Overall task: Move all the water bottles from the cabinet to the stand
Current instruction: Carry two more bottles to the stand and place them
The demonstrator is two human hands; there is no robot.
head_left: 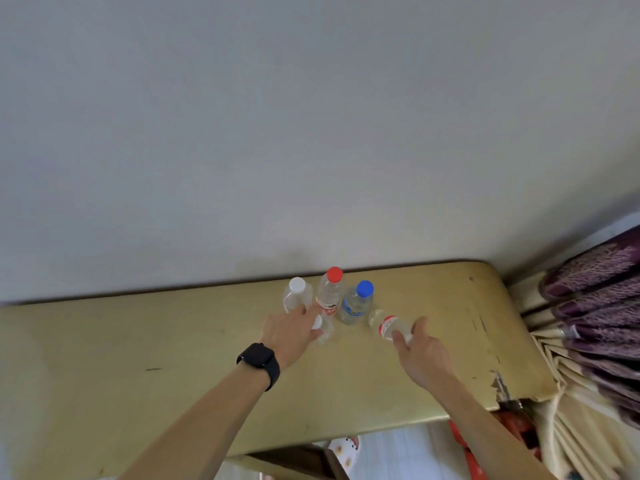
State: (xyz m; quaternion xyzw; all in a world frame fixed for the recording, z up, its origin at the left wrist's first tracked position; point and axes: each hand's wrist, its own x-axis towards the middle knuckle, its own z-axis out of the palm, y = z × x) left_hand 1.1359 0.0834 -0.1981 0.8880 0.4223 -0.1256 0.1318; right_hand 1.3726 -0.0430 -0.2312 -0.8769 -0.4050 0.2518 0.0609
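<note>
Several clear water bottles stand close together on a yellow-green stand top (173, 341) against the wall. A white-capped bottle (297, 295) is at the left, a red-capped bottle (330, 289) in the middle, a blue-capped bottle (356, 304) to its right. My left hand (289, 332), with a black watch on the wrist, holds a small white-capped bottle (322, 329) upright on the surface. My right hand (420, 351) grips a tilted red-labelled bottle (388, 325) by its top end; the cap is hidden in my fingers.
A plain grey-white wall (311, 133) rises directly behind the bottles. Purple and cream curtains (595, 323) hang at the right end of the stand. The stand's right front corner (498, 386) is chipped. Below the front edge are red items (464, 445) and pale floor.
</note>
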